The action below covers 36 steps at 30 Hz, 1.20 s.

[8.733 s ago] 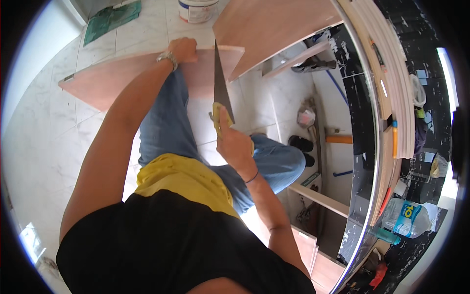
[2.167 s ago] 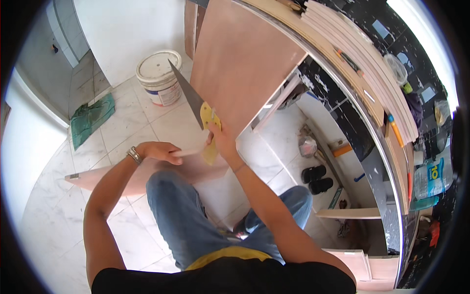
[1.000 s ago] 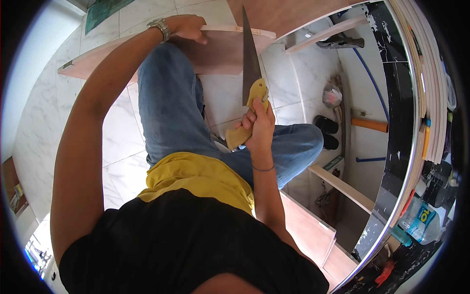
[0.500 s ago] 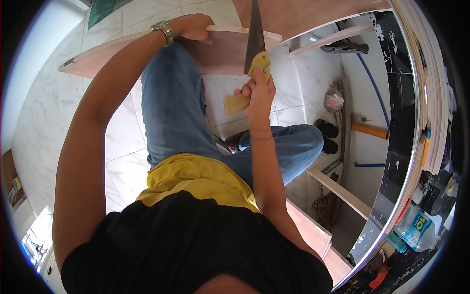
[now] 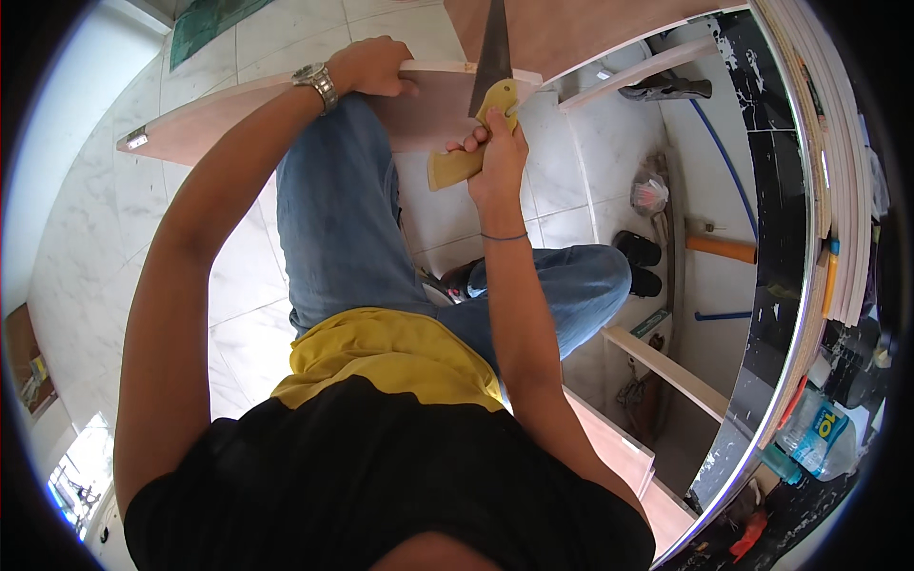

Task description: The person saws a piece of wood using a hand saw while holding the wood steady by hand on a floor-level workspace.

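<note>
Since half a sec ago your right hand [image 5: 495, 152] has pushed the handsaw [image 5: 481, 90] fwd; blade now sits in the board's [image 5: 238, 109] far edge, so the cut is underway. Right fingers wrapped tight on the yellow handle. Left hand [image 5: 371, 67] presses the board's far edge, fingers curled over it, w/ your knee [image 5: 328, 190] under. Room: open tile floor [image 5: 114, 238] to the left; on the right a panel [image 5: 571, 33] and the shelf unit [image 5: 790, 238] crowd close.
</note>
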Each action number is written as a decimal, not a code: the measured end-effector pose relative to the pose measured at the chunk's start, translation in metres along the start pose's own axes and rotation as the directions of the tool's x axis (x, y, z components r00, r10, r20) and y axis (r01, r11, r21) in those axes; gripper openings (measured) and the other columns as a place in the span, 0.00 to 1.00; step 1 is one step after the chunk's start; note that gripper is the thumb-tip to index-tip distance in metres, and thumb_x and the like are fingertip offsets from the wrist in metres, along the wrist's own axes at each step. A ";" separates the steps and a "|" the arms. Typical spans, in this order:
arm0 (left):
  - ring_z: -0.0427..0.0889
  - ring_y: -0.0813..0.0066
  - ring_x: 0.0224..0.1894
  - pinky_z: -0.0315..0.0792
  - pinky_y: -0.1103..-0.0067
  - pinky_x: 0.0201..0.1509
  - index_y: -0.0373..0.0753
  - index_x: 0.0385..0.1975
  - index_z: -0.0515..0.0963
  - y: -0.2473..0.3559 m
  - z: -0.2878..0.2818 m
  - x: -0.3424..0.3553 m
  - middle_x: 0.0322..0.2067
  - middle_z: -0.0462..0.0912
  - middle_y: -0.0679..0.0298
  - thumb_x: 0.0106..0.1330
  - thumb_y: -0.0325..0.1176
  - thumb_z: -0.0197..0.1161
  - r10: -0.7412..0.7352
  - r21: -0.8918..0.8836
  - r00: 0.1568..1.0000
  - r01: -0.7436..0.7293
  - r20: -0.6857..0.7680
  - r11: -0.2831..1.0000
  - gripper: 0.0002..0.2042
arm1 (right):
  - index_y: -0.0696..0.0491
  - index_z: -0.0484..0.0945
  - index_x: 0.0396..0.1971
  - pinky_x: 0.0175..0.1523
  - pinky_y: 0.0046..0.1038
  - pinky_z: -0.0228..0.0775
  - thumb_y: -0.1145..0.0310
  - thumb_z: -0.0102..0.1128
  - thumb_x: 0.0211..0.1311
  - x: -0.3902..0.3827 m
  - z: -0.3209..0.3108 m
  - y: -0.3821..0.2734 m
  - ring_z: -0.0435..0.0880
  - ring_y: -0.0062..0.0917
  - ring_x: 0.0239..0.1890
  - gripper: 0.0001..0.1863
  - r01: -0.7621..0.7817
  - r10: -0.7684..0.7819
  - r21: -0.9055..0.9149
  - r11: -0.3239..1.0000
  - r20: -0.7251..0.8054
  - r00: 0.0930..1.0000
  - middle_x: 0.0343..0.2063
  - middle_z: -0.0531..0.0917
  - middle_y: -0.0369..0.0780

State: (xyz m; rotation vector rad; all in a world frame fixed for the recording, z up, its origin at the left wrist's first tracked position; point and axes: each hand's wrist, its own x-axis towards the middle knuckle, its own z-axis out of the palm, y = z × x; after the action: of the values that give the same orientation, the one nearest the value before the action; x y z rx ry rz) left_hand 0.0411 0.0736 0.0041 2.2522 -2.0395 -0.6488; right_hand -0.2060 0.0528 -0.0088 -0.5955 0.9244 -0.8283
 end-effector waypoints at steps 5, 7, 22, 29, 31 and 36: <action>0.86 0.52 0.50 0.78 0.60 0.56 0.41 0.54 0.85 0.013 0.011 -0.010 0.44 0.89 0.52 0.59 0.52 0.73 -0.045 0.019 0.976 0.050 -0.211 0.999 0.27 | 0.52 0.70 0.41 0.24 0.33 0.78 0.64 0.58 0.72 -0.035 -0.026 -0.001 0.65 0.18 0.16 0.09 -0.006 0.011 0.112 0.994 -0.042 0.999 0.18 0.63 0.31; 0.86 0.53 0.51 0.79 0.60 0.56 0.43 0.53 0.85 0.006 0.015 -0.011 0.44 0.88 0.52 0.59 0.53 0.73 -0.054 0.036 0.971 0.064 -0.233 0.997 0.27 | 0.51 0.71 0.42 0.24 0.32 0.78 0.64 0.58 0.73 -0.061 -0.040 -0.002 0.64 0.18 0.16 0.08 -0.086 0.087 0.017 0.996 -0.068 0.994 0.18 0.62 0.30; 0.89 0.52 0.45 0.82 0.59 0.49 0.44 0.48 0.87 0.029 0.011 -0.008 0.39 0.90 0.54 0.53 0.50 0.75 -0.218 0.049 0.953 0.233 -0.213 0.971 0.24 | 0.50 0.74 0.42 0.25 0.31 0.73 0.62 0.62 0.72 -0.072 -0.038 -0.001 0.61 0.16 0.17 0.09 -0.121 0.117 -0.029 0.992 -0.116 0.986 0.17 0.60 0.28; 0.90 0.52 0.42 0.83 0.60 0.46 0.44 0.47 0.88 0.032 0.011 -0.008 0.37 0.90 0.54 0.51 0.49 0.74 -0.180 0.048 0.950 0.198 -0.255 0.979 0.24 | 0.50 0.74 0.44 0.25 0.29 0.73 0.63 0.62 0.71 -0.047 -0.027 -0.002 0.61 0.16 0.16 0.10 -0.072 0.072 0.005 0.997 -0.090 0.993 0.17 0.61 0.29; 0.90 0.52 0.42 0.83 0.60 0.46 0.44 0.46 0.88 0.030 0.012 -0.004 0.37 0.90 0.54 0.52 0.49 0.74 -0.180 0.031 0.948 0.195 -0.263 0.980 0.23 | 0.50 0.74 0.44 0.25 0.29 0.73 0.62 0.63 0.71 -0.024 -0.015 -0.005 0.61 0.16 0.16 0.10 -0.035 0.034 -0.005 0.999 -0.076 0.997 0.17 0.61 0.29; 0.89 0.49 0.43 0.81 0.59 0.49 0.42 0.50 0.87 0.026 0.007 -0.011 0.38 0.90 0.51 0.53 0.48 0.75 -0.216 0.013 0.942 0.227 -0.257 0.974 0.25 | 0.50 0.73 0.42 0.25 0.30 0.73 0.62 0.63 0.71 -0.074 -0.031 -0.005 0.62 0.16 0.16 0.10 -0.096 0.090 -0.046 0.994 -0.116 0.989 0.17 0.61 0.28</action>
State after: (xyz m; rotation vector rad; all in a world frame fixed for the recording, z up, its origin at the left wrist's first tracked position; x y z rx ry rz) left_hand 0.0135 0.0818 0.0087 2.4639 -1.7147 -0.3051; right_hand -0.2599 0.1083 0.0133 -0.5501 1.0722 -0.7622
